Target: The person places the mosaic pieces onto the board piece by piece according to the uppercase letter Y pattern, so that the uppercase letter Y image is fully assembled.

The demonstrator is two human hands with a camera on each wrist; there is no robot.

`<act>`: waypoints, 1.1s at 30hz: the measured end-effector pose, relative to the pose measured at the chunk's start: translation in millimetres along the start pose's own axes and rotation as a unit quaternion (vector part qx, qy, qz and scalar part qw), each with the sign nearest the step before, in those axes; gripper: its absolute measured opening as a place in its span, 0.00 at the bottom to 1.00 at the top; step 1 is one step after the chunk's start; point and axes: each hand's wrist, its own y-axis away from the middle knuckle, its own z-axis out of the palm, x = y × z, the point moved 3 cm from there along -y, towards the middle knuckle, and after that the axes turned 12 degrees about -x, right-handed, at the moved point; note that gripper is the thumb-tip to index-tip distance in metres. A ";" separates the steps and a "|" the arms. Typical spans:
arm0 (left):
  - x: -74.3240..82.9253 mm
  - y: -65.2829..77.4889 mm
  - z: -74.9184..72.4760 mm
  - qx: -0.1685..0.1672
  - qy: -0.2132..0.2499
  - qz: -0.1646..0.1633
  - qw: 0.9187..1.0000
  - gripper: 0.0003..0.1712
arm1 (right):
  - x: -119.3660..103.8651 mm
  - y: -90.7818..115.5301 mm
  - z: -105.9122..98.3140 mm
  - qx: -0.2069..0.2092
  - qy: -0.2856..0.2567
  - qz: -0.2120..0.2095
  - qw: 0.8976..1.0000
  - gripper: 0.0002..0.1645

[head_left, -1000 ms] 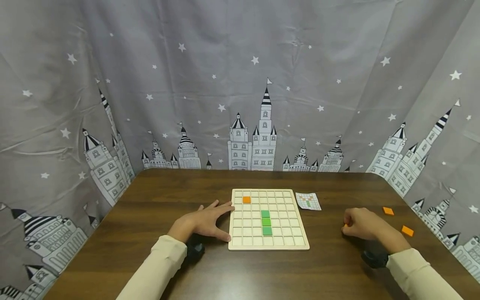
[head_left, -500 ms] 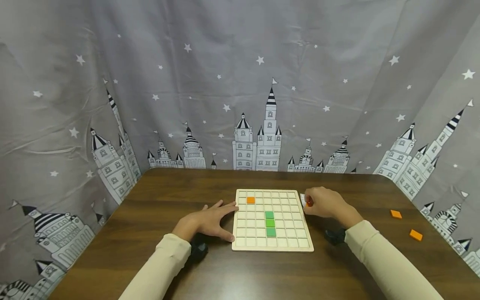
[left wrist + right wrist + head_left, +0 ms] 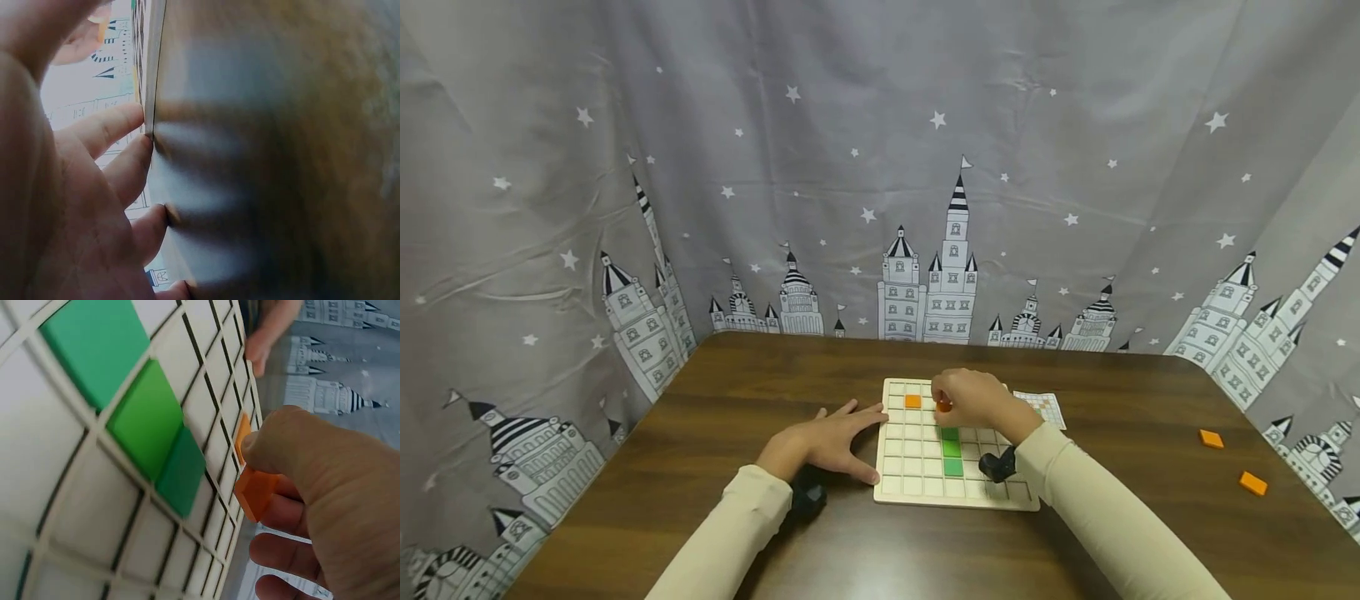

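Note:
A cream grid board (image 3: 917, 488) lies on the table. Three green tiles (image 3: 951, 448) sit in a column of its squares, and one orange tile (image 3: 913, 402) occupies a square near the far left corner. My left hand (image 3: 826, 442) is spread at the board's left side, thumb and fingertips touching the edge. Over the far part of the board, my right hand (image 3: 976, 402) pinches an orange square tile (image 3: 255, 492) between thumb and fingers. In the right wrist view this held tile is tilted, close to the grid beyond the green tiles; whether it touches the board I cannot tell.
A small printed card (image 3: 1048, 408) with a coloured grid pattern lies right of the board, partly behind the right forearm. Two loose orange tiles, a farther one (image 3: 1212, 438) and a nearer one (image 3: 1253, 483), lie near the table's right edge. A grey castle-print curtain (image 3: 850, 192) hangs behind.
My right hand has carried the orange tile leftward from the table's right side, past the card, to above the board. My left hand stays at the board's edge. The head view has turned slightly left.

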 end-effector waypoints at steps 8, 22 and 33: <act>0.2 -2.5 -1.3 -0.002 -0.003 -0.011 1.000 0.56 | -6.4 -12.2 7.4 -0.012 -0.012 0.001 1.000 0.10; 2.6 -2.7 0.9 -0.002 -0.005 -0.011 1.000 0.55 | -3.1 -18.3 14.5 -0.041 -0.061 -0.016 0.997 0.08; 0.7 -2.9 -0.1 -0.005 -0.005 -0.023 1.000 0.55 | -2.0 -20.8 15.4 -0.044 -0.076 -0.029 0.996 0.07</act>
